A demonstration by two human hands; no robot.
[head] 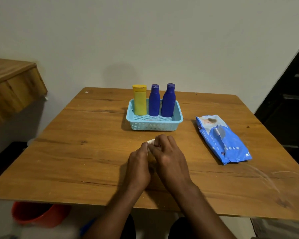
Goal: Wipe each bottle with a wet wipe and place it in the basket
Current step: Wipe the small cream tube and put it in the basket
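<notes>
Both hands were pressed together low over the middle of the wooden table [76, 152], forearms coming in from the bottom edge. The left hand [139, 165] was curled in with its fingers bunched together, and the right hand [169, 156] sat over and beside it, knuckles up, fingers folded down onto the same spot. Between them was a white wet wipe [150, 141], only a scrap of it poking out at the fingertips. There was also a hint of something pale yellowish tucked between the palms, but it was too hidden to say what, so I honestly couldn't tell what else the fingers were clamped on besides the wipe.

Further back sat the light blue basket [154, 125], perforated plastic, with three bottles standing upright along its back side: a yellow bottle [139, 100] on the left, a smaller blue bottle [154, 101] in the middle and a taller blue bottle [168, 101] on the right, all capped. The front half of the basket was bare.

Off to the right lay a blue wipes pack [223, 138], flat and angled, well apart from the hands. Nothing sat between the hands and the basket. An orange bucket [36, 214] showed under the table's near left edge, and a wooden shelf [12, 83] stuck out from the wall on the left.
</notes>
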